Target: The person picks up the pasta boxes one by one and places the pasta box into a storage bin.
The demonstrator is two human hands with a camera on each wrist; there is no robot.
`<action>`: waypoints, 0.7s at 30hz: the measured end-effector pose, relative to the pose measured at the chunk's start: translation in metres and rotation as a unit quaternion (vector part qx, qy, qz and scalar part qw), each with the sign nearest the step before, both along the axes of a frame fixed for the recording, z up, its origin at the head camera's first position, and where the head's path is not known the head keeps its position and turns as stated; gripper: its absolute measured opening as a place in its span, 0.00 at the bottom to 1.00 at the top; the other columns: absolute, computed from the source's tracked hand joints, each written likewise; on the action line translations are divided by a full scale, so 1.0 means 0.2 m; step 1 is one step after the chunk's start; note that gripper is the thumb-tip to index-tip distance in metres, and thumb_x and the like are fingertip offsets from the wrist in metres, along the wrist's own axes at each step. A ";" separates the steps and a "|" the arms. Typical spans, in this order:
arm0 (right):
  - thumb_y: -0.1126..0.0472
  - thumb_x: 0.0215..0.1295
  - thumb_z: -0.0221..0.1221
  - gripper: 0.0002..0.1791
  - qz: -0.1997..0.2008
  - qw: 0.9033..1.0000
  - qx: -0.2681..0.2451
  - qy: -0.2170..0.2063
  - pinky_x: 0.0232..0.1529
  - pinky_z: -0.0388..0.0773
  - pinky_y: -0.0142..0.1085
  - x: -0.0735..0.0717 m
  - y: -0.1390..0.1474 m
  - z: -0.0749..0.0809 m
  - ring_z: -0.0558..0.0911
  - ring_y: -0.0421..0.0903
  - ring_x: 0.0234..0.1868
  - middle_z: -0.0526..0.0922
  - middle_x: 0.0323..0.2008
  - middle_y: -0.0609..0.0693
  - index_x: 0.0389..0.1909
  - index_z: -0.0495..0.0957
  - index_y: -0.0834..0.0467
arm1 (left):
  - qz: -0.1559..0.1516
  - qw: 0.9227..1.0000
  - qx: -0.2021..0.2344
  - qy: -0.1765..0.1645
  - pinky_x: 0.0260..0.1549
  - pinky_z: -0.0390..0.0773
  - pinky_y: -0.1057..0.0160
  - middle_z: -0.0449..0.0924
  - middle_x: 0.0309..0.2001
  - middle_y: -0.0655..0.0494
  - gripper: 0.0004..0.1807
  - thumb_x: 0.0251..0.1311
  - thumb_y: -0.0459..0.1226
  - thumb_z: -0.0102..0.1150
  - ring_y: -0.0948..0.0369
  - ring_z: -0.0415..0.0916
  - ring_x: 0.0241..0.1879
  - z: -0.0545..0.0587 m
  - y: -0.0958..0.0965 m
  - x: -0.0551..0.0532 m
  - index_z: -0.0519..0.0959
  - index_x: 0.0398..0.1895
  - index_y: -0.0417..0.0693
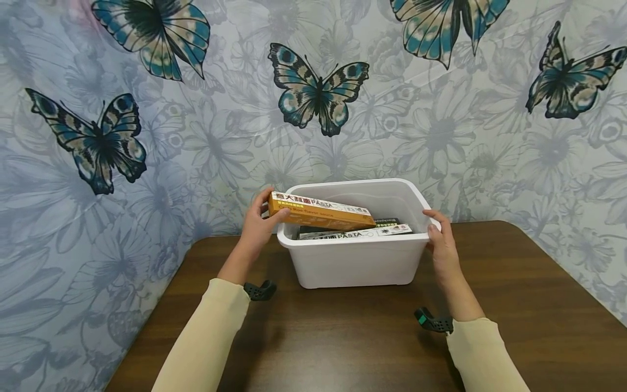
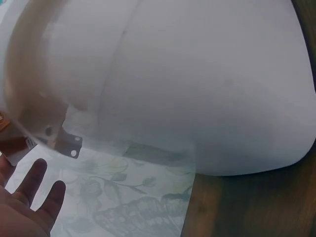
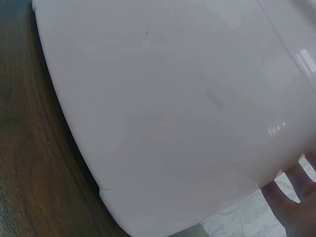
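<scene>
In the head view, my left hand [image 1: 258, 226] grips the left end of an orange pasta box [image 1: 318, 212], thumb on the near side. That box slants over the left rim of a white plastic bin [image 1: 355, 264], its right end lower and inside. Beneath it in the bin lie a pasta box with a white printed side [image 1: 360, 233] and a dark-topped box [image 1: 387, 222]. My right hand [image 1: 443, 250] holds the bin's right rim, thumb on the near side. The left wrist view shows my left fingers beside the orange box's end [image 2: 11, 143]; the bin wall fills both wrist views.
The bin stands on a brown wooden table [image 1: 338, 337], toward its far edge. Behind the table hangs a pale floral cloth [image 1: 220, 147] with large blue butterflies. A dark band [image 1: 260, 291] sits on the left wrist and another band [image 1: 434, 321] on the right.
</scene>
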State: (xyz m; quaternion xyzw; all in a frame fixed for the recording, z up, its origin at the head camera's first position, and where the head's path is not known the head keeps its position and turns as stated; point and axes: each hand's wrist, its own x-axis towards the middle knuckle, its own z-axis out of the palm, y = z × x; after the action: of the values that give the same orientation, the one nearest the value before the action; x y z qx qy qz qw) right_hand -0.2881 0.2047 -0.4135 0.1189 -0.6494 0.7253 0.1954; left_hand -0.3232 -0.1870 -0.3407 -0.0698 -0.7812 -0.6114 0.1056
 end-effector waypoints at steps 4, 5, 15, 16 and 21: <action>0.54 0.76 0.40 0.23 0.004 1.000 -0.002 0.001 0.54 0.62 0.39 0.00 0.00 0.01 0.65 0.43 0.62 0.63 0.63 0.39 0.69 0.63 0.52 | 0.002 1.000 0.001 -0.008 0.61 0.73 0.47 0.62 0.72 0.52 0.42 0.61 0.46 0.68 0.50 0.63 0.68 -0.01 0.03 -0.02 0.59 0.77 0.61; 0.54 0.76 0.39 0.23 0.005 1.000 -0.002 0.001 0.54 0.61 0.40 0.00 0.00 0.01 0.65 0.43 0.62 0.63 0.63 0.39 0.69 0.63 0.52 | 0.003 1.000 0.001 -0.008 0.61 0.72 0.46 0.62 0.72 0.52 0.42 0.61 0.46 0.68 0.50 0.62 0.68 -0.01 0.04 -0.02 0.60 0.76 0.61; 0.54 0.76 0.40 0.24 0.007 1.000 -0.002 -0.001 0.54 0.61 0.40 0.00 -0.01 0.00 0.65 0.43 0.62 0.63 0.64 0.39 0.69 0.63 0.52 | -0.001 1.000 0.002 -0.027 0.70 0.65 0.47 0.62 0.75 0.55 0.42 0.60 0.45 0.70 0.52 0.56 0.76 -0.02 0.08 -0.06 0.61 0.76 0.59; 0.54 0.76 0.40 0.24 0.007 1.000 -0.001 -0.001 0.54 0.61 0.40 0.00 0.00 0.00 0.64 0.43 0.62 0.63 0.64 0.40 0.69 0.63 0.52 | 0.003 0.999 -0.006 -0.031 0.70 0.65 0.46 0.62 0.75 0.56 0.42 0.59 0.46 0.70 0.52 0.55 0.76 -0.01 0.08 -0.06 0.61 0.76 0.60; 0.53 0.76 0.39 0.24 0.003 1.000 0.003 -0.007 0.55 0.61 0.40 0.00 0.00 0.00 0.64 0.43 0.63 0.62 0.65 0.41 0.70 0.63 0.51 | 0.007 0.998 -0.042 -0.053 0.70 0.65 0.46 0.64 0.74 0.58 0.40 0.57 0.48 0.71 0.52 0.55 0.76 0.01 0.10 -0.08 0.64 0.72 0.63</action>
State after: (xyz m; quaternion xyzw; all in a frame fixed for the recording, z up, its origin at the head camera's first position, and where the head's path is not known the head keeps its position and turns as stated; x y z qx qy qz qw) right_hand -0.2882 0.2053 -0.4139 0.1163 -0.6523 0.7248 0.1887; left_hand -0.3399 -0.1668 -0.3383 -0.0366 -0.8109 -0.5804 0.0650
